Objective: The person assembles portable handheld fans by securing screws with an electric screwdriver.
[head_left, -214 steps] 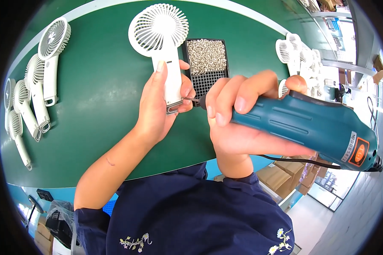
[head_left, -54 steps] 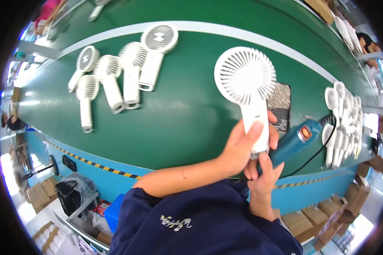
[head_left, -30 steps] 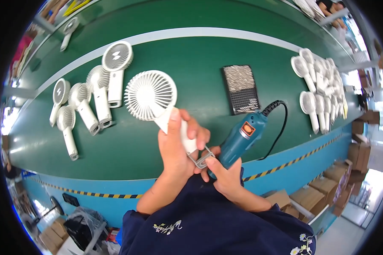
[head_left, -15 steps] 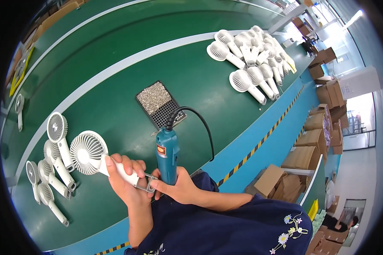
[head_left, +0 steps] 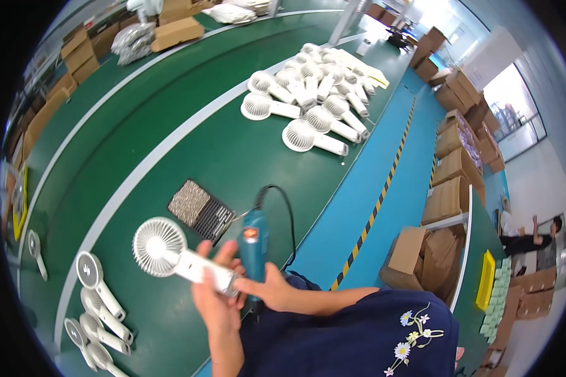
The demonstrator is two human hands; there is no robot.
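A white handheld fan (head_left: 160,246) with a round ribbed head lies across my left hand (head_left: 219,305), whose fingers are wrapped round its handle. My right hand (head_left: 275,292) is closed round a teal electric screwdriver (head_left: 253,242), held upright with its black cord at the top and its dark tip low by my shirt. The right thumb reaches to the end of the fan's handle and touches it there. Just beyond the hands, a black perforated tray (head_left: 215,220) lies on the green table, with many small metal screws (head_left: 190,200) heaped over its far-left part.
Several white fans (head_left: 104,286) lie at the lower left. A larger pile of fans (head_left: 317,119) lies at the far right of the table (head_left: 138,188). The black cord (head_left: 289,217) loops right of the screwdriver. Cardboard boxes (head_left: 446,195) line the blue floor; a person (head_left: 531,239) stands far right.
The view has swung, shifting table and piles. The wire loop that stuck out from the fan's handle end no longer stands out. Both hands keep their hold on fan and screwdriver.
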